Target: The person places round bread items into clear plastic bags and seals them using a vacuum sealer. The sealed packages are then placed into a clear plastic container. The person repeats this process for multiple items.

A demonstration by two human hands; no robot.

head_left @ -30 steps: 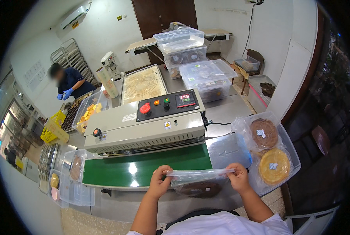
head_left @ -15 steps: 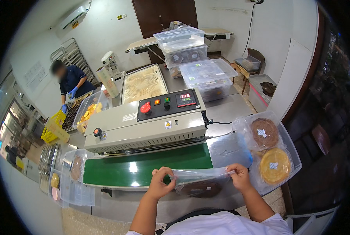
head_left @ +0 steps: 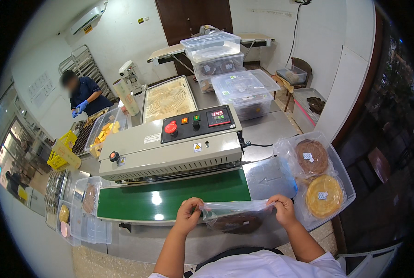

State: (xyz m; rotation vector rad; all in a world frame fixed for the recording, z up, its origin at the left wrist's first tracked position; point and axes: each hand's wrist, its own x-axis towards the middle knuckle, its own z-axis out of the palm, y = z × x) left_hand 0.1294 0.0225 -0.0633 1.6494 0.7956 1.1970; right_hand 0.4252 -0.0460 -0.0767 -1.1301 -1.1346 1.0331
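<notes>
Because you pinch the clear bagged pastry (head_left: pixel 237 220) with left hand (head_left: pixel 188 214) and right hand (head_left: pixel 283 209), its mouth stays flat beside the green conveyor belt (head_left: pixel 170 199).

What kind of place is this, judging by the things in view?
Probably a small bakery's packing room. A band sealer with a green belt stands on the table, both hands hold a bagged pastry, and a tub holds more.

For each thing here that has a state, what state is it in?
Clear bag: held taut at its top edge, a dark round cake inside.
Left hand: pinching the bag.
Right hand: pinching the bag.
Green belt: bare.
Right tray: open, two bagged cakes.
</notes>
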